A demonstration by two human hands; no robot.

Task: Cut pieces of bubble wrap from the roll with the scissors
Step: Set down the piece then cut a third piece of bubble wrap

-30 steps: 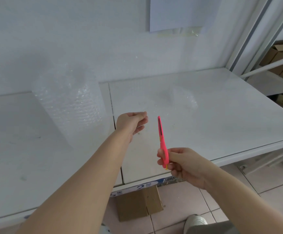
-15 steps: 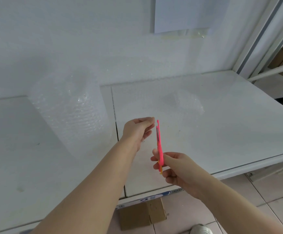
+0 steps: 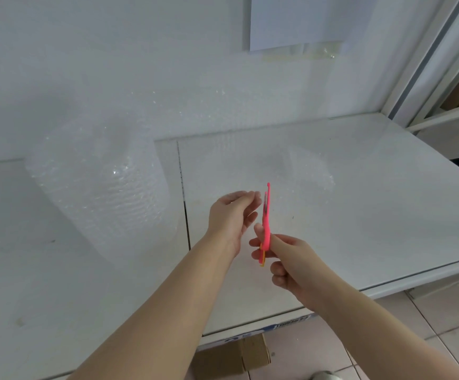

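A clear bubble wrap roll [image 3: 99, 187] stands upright on the white table [image 3: 373, 215], left of centre. A loose sheet of it [image 3: 209, 127] stretches from the roll to the right, held up in front of the wall. My left hand [image 3: 232, 215] pinches that sheet's lower edge with curled fingers. Just to its right, my right hand [image 3: 285, 259] grips the handles of pink scissors [image 3: 266, 215]. The blades point up, slightly apart, right beside my left fingertips at the sheet's edge.
A cut piece of bubble wrap [image 3: 313, 171] lies on the table to the right. A paper sheet [image 3: 294, 20] is taped to the wall. Cardboard boxes [image 3: 231, 357] sit under the table's front edge, and a metal shelf frame [image 3: 420, 78] stands at right.
My right hand has brought the scissors left and up, close to my left fingers, and the blades have parted a little. The sheet now hangs higher in front of the wall.
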